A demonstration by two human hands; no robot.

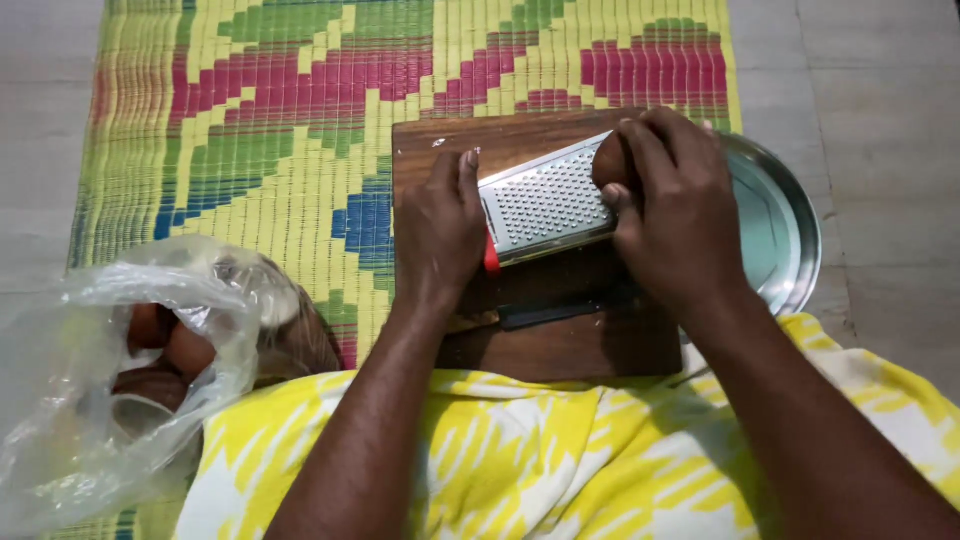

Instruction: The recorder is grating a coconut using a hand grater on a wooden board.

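1. Grater (548, 200) lies slanted on wooden board (560, 340) between my hands.
2. Left hand (437, 235) clamps its red-handled end.
3. Right hand (675, 215) curls tight around a brown vegetable (610, 160), pressing it on the grater's far end.
4. Steel plate (790, 225) sits just beyond my right hand.

**Grater held over a wooden board**

The left hand (437, 235) grips the red-handled end of a flat metal grater (545, 203), which lies slanted across a dark wooden board (560, 345). The right hand (672, 205) is closed on a brown, rounded vegetable (610, 163), pressed against the grater's upper end. A knife (545, 313) lies on the board below the grater. A steel plate (785, 225) sits just right of the board, partly under the right hand. The board rests on a bright woven mat (280, 120). At lower left, a clear plastic bag (110, 370) holds more brown vegetables. Yellow patterned cloth (520, 460) covers the lap.
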